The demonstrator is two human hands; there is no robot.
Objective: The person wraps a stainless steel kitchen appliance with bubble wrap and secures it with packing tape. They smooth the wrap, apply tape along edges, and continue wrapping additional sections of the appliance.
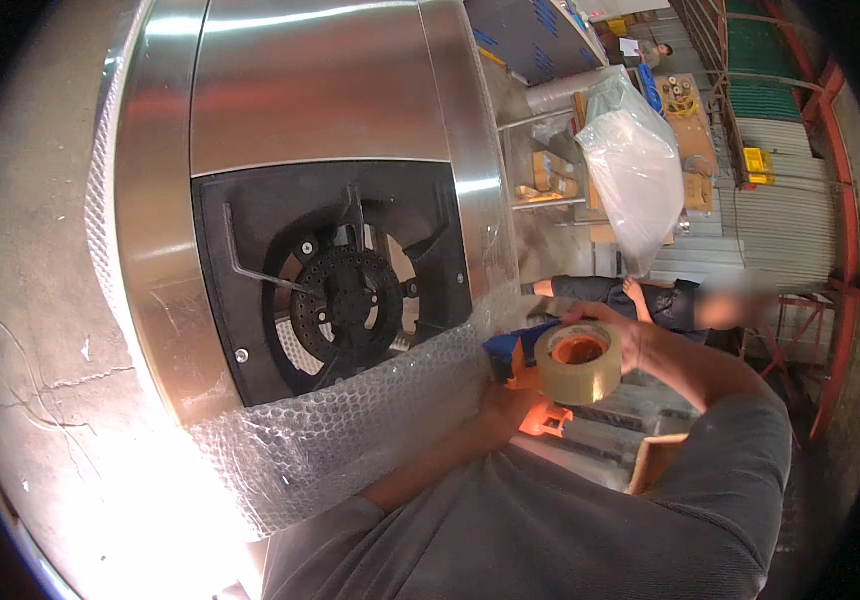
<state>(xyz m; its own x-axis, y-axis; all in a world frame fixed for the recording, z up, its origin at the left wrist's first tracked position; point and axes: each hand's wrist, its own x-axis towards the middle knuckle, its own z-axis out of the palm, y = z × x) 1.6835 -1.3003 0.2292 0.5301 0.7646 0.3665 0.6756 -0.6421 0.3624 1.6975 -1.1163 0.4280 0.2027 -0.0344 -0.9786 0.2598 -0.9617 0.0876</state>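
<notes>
A thick roll of clear packing tape [605,378] with an orange core is gripped at its far right side by my right hand [628,338], fingers curled over its edge. My left hand [506,408] is closed around an orange tape dispenser [548,416], right beside the roll; part of the dispenser is hidden behind the hand and the roll. A blue piece [518,343] shows at its upper end. Left of both hands lies a stainless steel stove [320,90] with a black burner [350,300]. Bubble wrap [350,425] covers its near edge.
Another person [650,300] in dark clothes is just beyond my right hand. Behind are a plastic-covered bundle [630,150], a wooden table [692,125] with rolls on it and cardboard boxes [554,175]. Concrete floor [30,200] with a loose strap [25,400] lies at left.
</notes>
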